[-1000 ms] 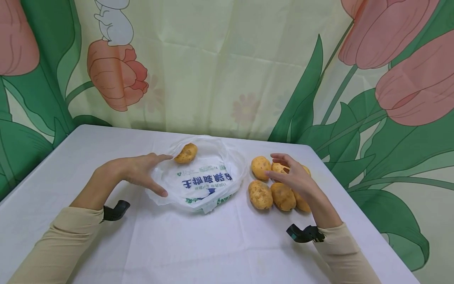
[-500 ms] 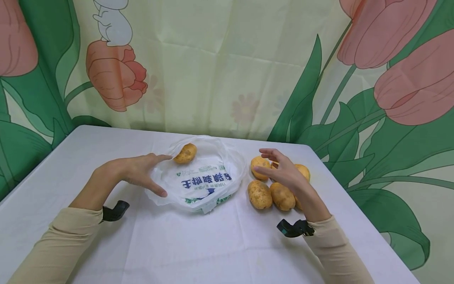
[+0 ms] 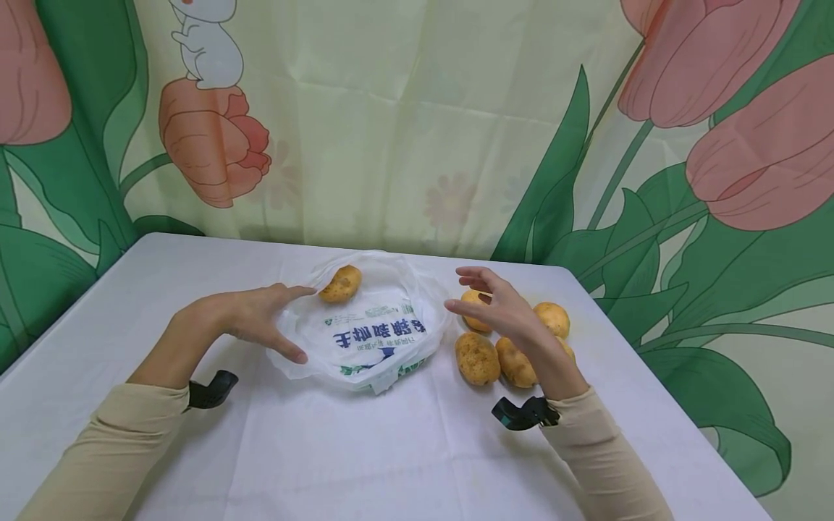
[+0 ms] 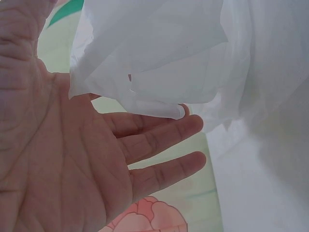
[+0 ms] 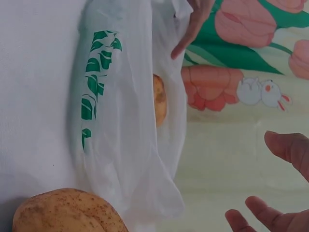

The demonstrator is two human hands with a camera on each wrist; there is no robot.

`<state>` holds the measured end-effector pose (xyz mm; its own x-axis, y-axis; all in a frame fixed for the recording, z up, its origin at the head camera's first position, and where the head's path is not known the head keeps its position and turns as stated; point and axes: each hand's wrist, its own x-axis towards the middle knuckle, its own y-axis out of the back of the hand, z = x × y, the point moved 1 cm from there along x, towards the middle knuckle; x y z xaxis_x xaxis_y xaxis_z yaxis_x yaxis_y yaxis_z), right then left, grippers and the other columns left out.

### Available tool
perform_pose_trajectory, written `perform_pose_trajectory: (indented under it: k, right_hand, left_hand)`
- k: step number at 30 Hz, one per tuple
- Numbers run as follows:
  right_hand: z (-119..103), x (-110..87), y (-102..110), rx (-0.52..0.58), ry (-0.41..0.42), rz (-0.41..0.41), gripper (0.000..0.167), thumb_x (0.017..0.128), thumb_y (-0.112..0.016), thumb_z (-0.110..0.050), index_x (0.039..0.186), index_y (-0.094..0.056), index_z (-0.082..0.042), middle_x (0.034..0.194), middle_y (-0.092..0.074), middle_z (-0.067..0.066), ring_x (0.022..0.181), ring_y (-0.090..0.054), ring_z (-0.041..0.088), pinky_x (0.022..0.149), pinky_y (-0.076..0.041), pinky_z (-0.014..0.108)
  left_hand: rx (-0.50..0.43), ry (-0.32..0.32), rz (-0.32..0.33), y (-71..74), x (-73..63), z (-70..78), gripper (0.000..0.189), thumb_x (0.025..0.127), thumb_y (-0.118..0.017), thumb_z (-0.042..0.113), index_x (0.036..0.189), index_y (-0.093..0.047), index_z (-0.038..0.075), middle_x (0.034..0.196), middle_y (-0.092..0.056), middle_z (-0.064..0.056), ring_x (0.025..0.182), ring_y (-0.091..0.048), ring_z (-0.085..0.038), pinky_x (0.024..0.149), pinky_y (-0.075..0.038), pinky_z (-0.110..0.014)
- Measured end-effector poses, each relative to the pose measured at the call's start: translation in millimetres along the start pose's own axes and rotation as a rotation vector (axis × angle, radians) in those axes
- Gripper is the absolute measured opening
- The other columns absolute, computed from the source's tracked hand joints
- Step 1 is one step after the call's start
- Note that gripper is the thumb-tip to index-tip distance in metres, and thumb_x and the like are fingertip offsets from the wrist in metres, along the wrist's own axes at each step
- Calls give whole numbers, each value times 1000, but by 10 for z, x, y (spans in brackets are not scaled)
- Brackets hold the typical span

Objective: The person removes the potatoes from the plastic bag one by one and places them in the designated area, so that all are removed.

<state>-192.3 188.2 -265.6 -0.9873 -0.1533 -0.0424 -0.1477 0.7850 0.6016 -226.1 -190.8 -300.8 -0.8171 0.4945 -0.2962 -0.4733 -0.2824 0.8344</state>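
A white plastic bag [image 3: 374, 311] with blue and green print lies with its mouth spread wide, one potato [image 3: 341, 284] inside at the back left. My left hand [image 3: 250, 312] is at the bag's left rim, thumb and fingers spread apart. In the left wrist view, bag film [image 4: 159, 48] drapes against its straight fingers. My right hand [image 3: 507, 310] hovers above the loose potatoes, just right of the bag, fingers apart and holding nothing. Below it several potatoes are grouped, among them a front one [image 3: 478, 358] and a right one [image 3: 552, 318]; others are partly hidden.
A white cloth [image 3: 365, 456] covers the table, whose far edge runs along a curtain [image 3: 391, 145] printed with tulips and a rabbit. Black wrist cameras sit on the left wrist [image 3: 213, 389] and the right wrist [image 3: 524, 413].
My right hand has moved left across the potatoes toward the bag, uncovering potatoes on the right. The left hand, the bag and the potatoes have kept their places.
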Motion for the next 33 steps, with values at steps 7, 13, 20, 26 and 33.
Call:
perform_pose_trajectory:
  k: [7,13,20,26,33]
  right_hand:
    - [-57,36,-106,21,-2,-13,74,92,-77,-38,153,-42,-16,158,-41,12,149,-31,40,119,-31,58]
    - [-145,66,-222,53,19,-11,70,91,-79,-38,151,-46,-20,155,-46,9,147,-37,33,115,-37,55]
    - [-234,102,-351,104,46,-14,67,91,-78,-36,149,-49,-20,153,-48,6,144,-41,26,114,-40,52]
    - [-274,186,-456,151,38,-7,65,92,-78,-36,148,-49,-19,152,-50,8,142,-44,25,113,-40,51]
    - [-310,295,-598,250,10,-13,62,93,-76,-31,147,-50,-15,149,-51,9,139,-47,26,114,-41,48]
  left_hand:
    - [3,-2,-4,-6,13,-7,127,68,-85,69,162,-23,12,157,-31,-30,143,-32,-50,110,-32,-72]
    - [6,-15,-4,8,0,2,127,68,-85,70,162,-23,12,156,-33,-30,142,-33,-50,110,-33,-71]
    - [11,-38,-4,16,-17,-4,125,69,-85,68,162,-23,11,155,-34,-29,142,-34,-48,111,-32,-70]
    - [21,-33,-8,11,3,-1,126,69,-84,69,163,-22,12,156,-32,-30,143,-33,-50,110,-32,-71]
    - [32,-55,-6,15,9,-13,124,71,-84,67,162,-23,10,156,-33,-30,144,-33,-49,111,-31,-70]
